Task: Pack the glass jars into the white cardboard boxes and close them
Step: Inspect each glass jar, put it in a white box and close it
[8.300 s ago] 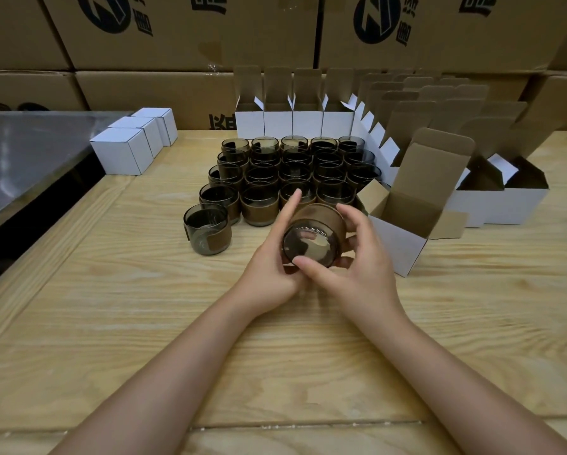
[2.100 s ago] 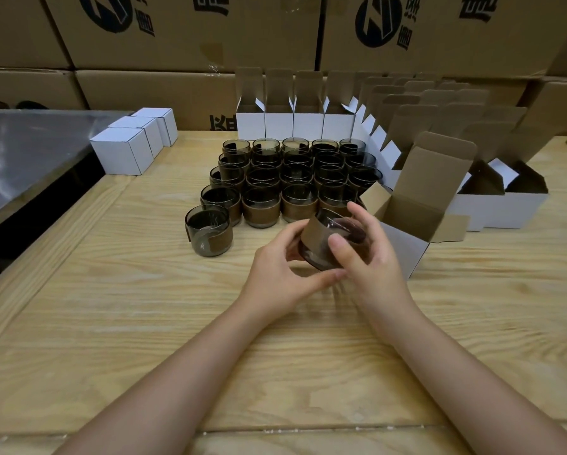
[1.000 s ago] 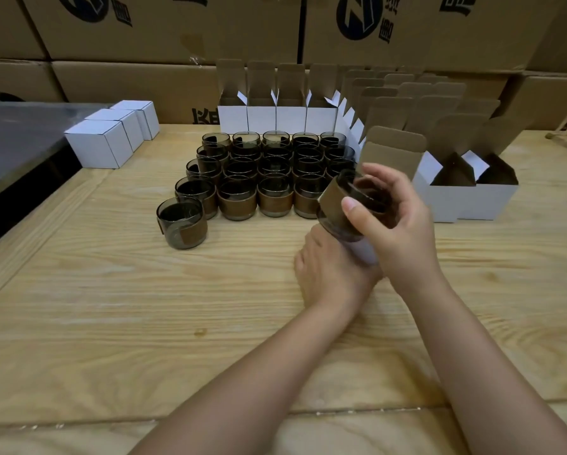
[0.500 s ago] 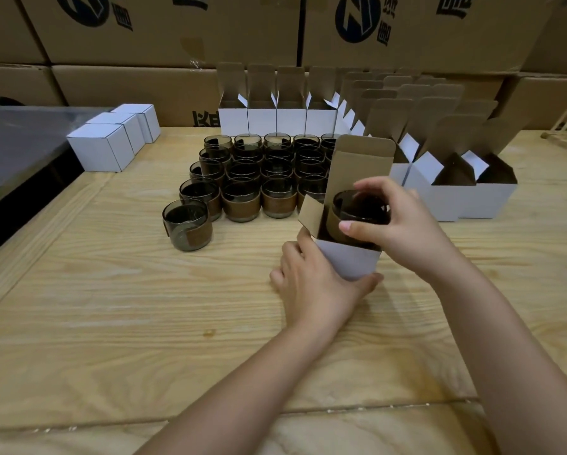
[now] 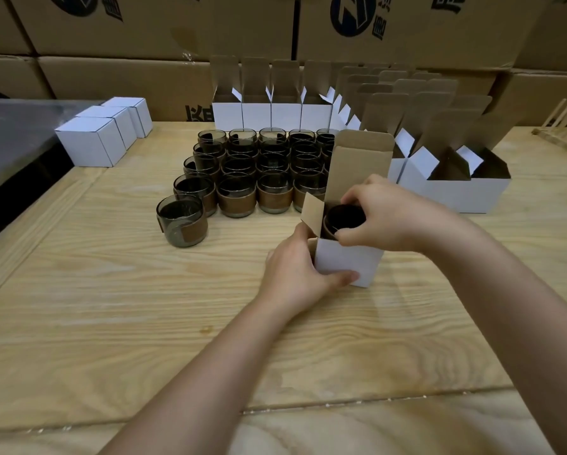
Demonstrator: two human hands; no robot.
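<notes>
- White box [image 5: 347, 264] stands upright on the wooden table [image 5: 111, 307] with its tall lid flap [image 5: 357, 165] folded up and back, so the mouth is wide open for loading.
- Left hand [image 5: 295, 274] grips the box low on its near-left corner. The thumb lies across the front face, and the other fingers go round the side, mostly hidden. Pretty sure it's there so the light box doesn't slide or tip.
- Right hand [image 5: 393, 218] comes in from above, fingers curled over the rim of the glass jar [image 5: 344, 218] and pinching it. Top grip makes sense, since a side grip likely wouldn't fit between jar and walls.
- Jar is mouth-up and partly down inside the box, rim about level with the opening, just beside the small side flap [image 5: 312, 213].
- Remaining jars [image 5: 259, 172] are bunched in rows behind, with open boxes [image 5: 259, 110] lined up past them. Closed boxes [image 5: 91, 142] are parked off to the left, so finished stuff is out of the way.
- My guess for what's next: let go, tuck the flaps, shut the lid.
</notes>
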